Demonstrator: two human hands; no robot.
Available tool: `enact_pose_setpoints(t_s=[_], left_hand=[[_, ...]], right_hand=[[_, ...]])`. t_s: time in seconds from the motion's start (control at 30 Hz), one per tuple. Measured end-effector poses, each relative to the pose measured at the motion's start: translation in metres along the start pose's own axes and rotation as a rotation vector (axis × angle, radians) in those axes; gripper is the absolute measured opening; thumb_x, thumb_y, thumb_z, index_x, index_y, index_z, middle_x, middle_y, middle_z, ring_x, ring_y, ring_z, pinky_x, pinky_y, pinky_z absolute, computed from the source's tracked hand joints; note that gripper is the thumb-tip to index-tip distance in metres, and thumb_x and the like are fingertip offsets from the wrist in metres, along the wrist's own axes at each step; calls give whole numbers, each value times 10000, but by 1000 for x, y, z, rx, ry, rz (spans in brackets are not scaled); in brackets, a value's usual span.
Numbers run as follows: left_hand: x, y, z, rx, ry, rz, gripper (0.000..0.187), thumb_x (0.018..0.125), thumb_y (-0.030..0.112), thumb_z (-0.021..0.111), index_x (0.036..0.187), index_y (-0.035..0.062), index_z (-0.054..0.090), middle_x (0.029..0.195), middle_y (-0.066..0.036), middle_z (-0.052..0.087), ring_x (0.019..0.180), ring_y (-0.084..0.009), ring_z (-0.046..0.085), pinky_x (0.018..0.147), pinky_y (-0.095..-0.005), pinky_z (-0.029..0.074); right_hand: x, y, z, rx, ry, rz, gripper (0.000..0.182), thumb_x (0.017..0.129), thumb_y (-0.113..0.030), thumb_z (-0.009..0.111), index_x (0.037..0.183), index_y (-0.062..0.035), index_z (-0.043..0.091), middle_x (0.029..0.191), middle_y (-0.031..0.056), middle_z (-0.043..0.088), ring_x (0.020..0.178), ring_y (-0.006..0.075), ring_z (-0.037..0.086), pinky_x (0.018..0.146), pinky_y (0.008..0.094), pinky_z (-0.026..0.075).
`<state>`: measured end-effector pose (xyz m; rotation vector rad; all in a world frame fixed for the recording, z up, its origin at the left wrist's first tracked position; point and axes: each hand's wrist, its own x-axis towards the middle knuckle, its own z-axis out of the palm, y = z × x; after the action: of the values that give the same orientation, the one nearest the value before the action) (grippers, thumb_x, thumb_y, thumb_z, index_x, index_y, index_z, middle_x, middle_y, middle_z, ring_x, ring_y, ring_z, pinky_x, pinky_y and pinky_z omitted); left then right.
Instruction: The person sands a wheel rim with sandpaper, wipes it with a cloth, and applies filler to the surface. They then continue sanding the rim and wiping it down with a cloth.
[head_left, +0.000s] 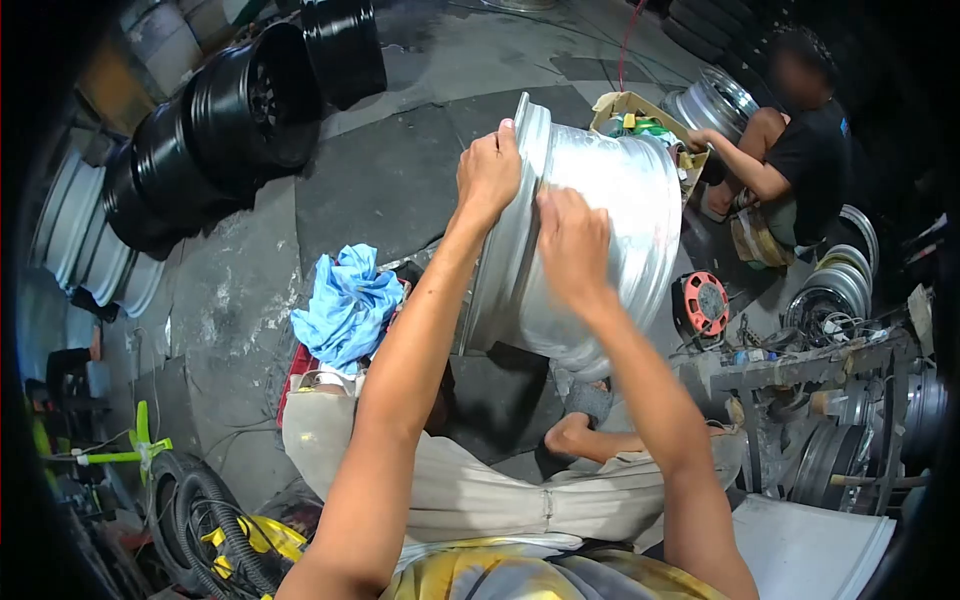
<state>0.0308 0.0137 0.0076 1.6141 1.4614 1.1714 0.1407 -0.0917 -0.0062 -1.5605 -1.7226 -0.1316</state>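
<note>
Straight ahead of both hands, propped on edge over the person's lap, stands a silver wheel rim (600, 240), its barrel axis running roughly level from the left hand's side away toward the right and slightly off from the body. The left hand (487, 178) sits at the near flange, fingers curled over the top of that lip and gripping it, so this hand steadies the rim at its upper edge. The right hand (572, 248) lies lower and a little further along the barrel, palm down on the curved outer surface with the fingers bent; whether it presses a small pad or cloth against the metal cannot be told, as the hand covers that spot. Both hands touch the rim, the left at the edge, the right on the broad face just beside it.

Below the left forearm, near the knee, a blue cloth (347, 305) lies bunched. Beyond the right hand, past the far end of the rim, a cardboard box (640, 118) holds small items, and a second person (790, 150) sits on the floor there. Off to the left of the left hand, well apart, black rims (230, 120) lean in a row. Right of the right forearm, an orange cable reel (703, 303) rests on the floor.
</note>
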Motion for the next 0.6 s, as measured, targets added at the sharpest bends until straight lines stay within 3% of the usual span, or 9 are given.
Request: enact_pose_setpoints(t_s=[0.13, 0.2, 0.3, 0.37, 0.43, 0.47, 0.53, 0.6], left_hand=[[-2, 2, -2, 76, 12, 7, 615, 1050, 455, 362, 979, -28, 736, 1003, -322, 690, 1021, -528, 635, 901, -562, 479], [1, 1, -3, 45, -11, -7, 613, 1050, 449, 358, 981, -28, 737, 1007, -325, 690, 1023, -531, 633, 910, -559, 478], [4, -1, -1, 36, 3, -10, 609, 1041, 457, 372, 981, -27, 737, 1010, -321, 692, 1020, -528, 636, 910, -558, 476], [6, -2, -1, 41, 9, -12, 606, 1034, 461, 380, 984, -25, 738, 1003, -317, 695, 1015, -522, 641, 902, -559, 479], [6, -1, 1, 46, 3, -16, 603, 1028, 466, 389, 987, -23, 738, 996, -313, 698, 1009, -516, 646, 895, -559, 481], [5, 1, 3, 47, 23, -9, 584, 1023, 459, 410, 962, -23, 733, 975, -308, 700, 991, -509, 652, 877, -558, 486], [7, 3, -1, 49, 69, 2, 566, 1017, 453, 430, 937, -22, 729, 953, -302, 702, 974, -502, 659, 859, -557, 491], [5, 6, -2, 95, 95, 16, 564, 1013, 471, 455, 915, -27, 699, 908, -282, 703, 963, -482, 664, 835, -533, 493]], right_hand=[[78, 42, 7, -110, -229, 81, 268, 993, -224, 536, 880, -44, 698, 852, 206, 687, 861, 408, 671, 749, 511, 445], [84, 46, 11, -44, -210, 80, 280, 983, -219, 535, 841, -33, 688, 824, 214, 690, 861, 421, 676, 768, 552, 452], [34, 32, 1, -128, -184, -136, 303, 980, -215, 511, 828, -18, 683, 845, 215, 672, 804, 418, 647, 783, 529, 439], [-14, 4, -43, -61, -453, -215, 251, 961, -183, 538, 837, -26, 689, 849, 189, 660, 791, 394, 632, 764, 506, 415], [-62, -19, -71, 32, -599, -286, 185, 938, -157, 584, 854, -36, 695, 836, 150, 657, 791, 361, 636, 741, 478, 398], [-80, -24, -75, 118, -573, -255, 143, 909, -141, 624, 842, -41, 701, 816, 127, 653, 772, 343, 632, 744, 448, 383], [-105, -28, -69, 122, -584, -259, 163, 890, -168, 640, 820, -33, 697, 826, 128, 670, 769, 344, 652, 740, 460, 440], [-134, -27, -51, 221, -805, -212, 193, 873, -200, 654, 814, -24, 709, 842, 147, 691, 768, 352, 677, 713, 473, 514]])
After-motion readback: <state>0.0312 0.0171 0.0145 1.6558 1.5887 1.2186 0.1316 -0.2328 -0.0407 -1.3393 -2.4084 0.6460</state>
